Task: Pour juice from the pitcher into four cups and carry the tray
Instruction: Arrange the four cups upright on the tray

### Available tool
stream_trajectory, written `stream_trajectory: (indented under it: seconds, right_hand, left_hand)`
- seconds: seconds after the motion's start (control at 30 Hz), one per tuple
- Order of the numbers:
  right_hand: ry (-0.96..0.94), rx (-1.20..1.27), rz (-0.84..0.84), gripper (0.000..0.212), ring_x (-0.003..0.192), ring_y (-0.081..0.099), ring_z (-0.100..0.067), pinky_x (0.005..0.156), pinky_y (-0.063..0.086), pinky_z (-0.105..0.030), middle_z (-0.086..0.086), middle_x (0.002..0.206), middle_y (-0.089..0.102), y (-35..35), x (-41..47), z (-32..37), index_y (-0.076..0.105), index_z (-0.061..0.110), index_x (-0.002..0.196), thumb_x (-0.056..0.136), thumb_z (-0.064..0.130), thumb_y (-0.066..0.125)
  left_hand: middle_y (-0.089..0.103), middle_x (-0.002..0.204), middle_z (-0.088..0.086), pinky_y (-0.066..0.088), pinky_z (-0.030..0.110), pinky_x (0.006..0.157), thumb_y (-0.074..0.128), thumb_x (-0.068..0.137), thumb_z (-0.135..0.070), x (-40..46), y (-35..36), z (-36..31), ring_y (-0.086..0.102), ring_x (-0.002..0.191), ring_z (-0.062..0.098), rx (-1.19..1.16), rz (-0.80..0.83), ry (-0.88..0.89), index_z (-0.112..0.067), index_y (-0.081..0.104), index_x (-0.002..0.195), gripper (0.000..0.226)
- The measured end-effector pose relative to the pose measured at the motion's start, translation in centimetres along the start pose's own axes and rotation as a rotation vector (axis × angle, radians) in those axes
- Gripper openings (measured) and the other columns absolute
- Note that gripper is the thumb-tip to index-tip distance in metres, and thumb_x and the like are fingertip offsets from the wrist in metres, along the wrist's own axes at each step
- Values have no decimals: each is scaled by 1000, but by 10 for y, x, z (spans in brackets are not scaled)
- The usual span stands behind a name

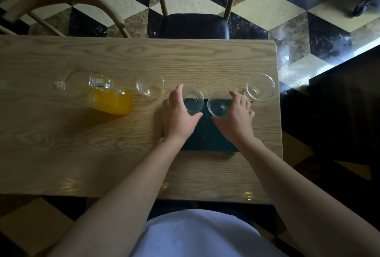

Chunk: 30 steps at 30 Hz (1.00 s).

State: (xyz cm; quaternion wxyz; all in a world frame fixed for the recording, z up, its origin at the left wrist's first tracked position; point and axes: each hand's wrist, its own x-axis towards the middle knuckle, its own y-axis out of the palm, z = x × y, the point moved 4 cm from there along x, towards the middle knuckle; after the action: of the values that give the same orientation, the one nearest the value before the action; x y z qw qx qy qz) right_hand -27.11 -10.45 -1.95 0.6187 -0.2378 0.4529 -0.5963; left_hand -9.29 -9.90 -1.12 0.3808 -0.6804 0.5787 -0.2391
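We look straight down on a pale wooden tabletop (82, 143). Our left hand (177, 117) wraps one clear cup (192, 100), grip closed around its left side. Our right hand (236, 117) does the same with a second cup (219, 104), thumb on the near side and fingers on the far rim. Both cups sit at the far edge of a dark tray (207, 139), just beside each other. A third cup (150, 86) stands on the bare wood left of the tray, a fourth (260, 87) at the right. The pitcher (98, 92) stands well to the left, orange juice (115, 103) low inside (all four cups look empty). A dark-seated chair (194, 25) sits at the far side.
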Motion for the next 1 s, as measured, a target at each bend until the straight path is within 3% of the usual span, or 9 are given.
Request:
stream_trajectory:
  seconds: [0.2,0.3,0.4,0.47,0.53,0.67,0.8,0.87,1.0]
  right_hand:
    - [-20,23,15,93,139,36,-24,110,30,-48,-1,152,40,4,9,7,31,18,151,75,36,82]
    - [-25,20,9,97,139,36,-26,109,32,-50,-2,154,39,3,9,5,30,17,152,73,39,83]
    - [-27,30,37,105,141,35,-28,108,33,-52,-3,156,36,2,6,1,27,18,154,71,42,86]
    - [-25,43,80,112,143,30,-28,110,31,-52,-3,159,31,1,4,-2,22,19,156,68,43,87]
    - [-52,74,96,113,145,26,-28,112,28,-52,-1,160,29,-5,1,-5,20,20,158,69,50,84]
    - [-20,159,-107,91,141,31,-26,115,31,-56,-6,151,42,-35,6,-17,36,13,151,79,52,76]
    - [123,142,-255,81,141,31,-30,114,29,-58,-10,149,41,-59,26,-33,41,11,146,83,49,73]
    - [69,84,-292,74,138,33,-30,111,30,-53,-10,147,42,-65,28,-34,44,13,144,84,46,72]
    - [-142,61,-312,56,129,41,-31,104,29,-41,-13,137,51,-63,10,-23,54,10,135,86,33,70]
  left_hand:
    - [44,149,3,44,43,100,89,66,-36,8,4,5,45,125,33,36,34,-7,-19,30,150,104]
    - [39,153,6,40,44,106,86,65,-49,9,3,5,41,132,32,49,68,9,-21,28,151,107]
    - [29,160,9,28,45,114,64,72,-73,5,-2,7,27,145,27,41,83,6,-24,26,152,101]
    - [25,162,9,22,47,117,45,84,-75,3,-8,13,20,149,25,13,73,-24,-25,25,153,88]
    - [27,161,10,24,49,119,39,92,-68,5,-18,23,22,149,26,3,17,-73,-23,26,153,77]
    - [41,146,17,46,51,103,60,91,-46,22,-37,46,41,133,32,-59,-168,-167,-9,33,146,72]
    - [33,153,20,47,51,104,72,83,-44,45,-35,63,31,143,36,12,-170,-213,-13,25,149,87]
    - [33,154,19,47,48,105,72,83,-45,50,-36,62,28,145,35,57,-166,-215,-12,28,149,86]
    - [53,130,14,37,21,97,62,90,-38,21,-39,34,47,122,27,14,-171,93,-7,56,130,52]
